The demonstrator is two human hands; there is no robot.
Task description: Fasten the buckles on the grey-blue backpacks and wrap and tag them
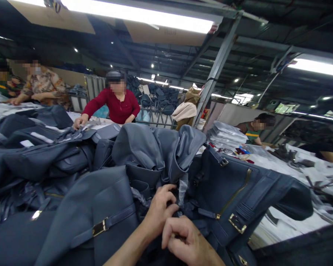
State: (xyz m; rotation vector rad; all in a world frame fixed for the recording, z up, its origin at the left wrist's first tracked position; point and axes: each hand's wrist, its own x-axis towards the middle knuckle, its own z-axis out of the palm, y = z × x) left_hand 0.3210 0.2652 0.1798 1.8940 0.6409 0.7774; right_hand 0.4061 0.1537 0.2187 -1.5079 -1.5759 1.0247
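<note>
Left hand [161, 208] and right hand [180, 236] clenched among gray-blue leather handbags [227, 195] — what they grip is hidden. Beyond them — a co-worker [113, 105] in a red top.

Hands: left hand [161, 208] and right hand [183, 240] curled close together at a bag's opening
Bag: slate-blue leather handbag [111, 195], gold buckle [100, 227] on its strap
Beside: clear plastic [183, 188] at the hands
Beyond: co-worker in a red top [113, 105] leaning over heaped bags [36, 155]
</note>
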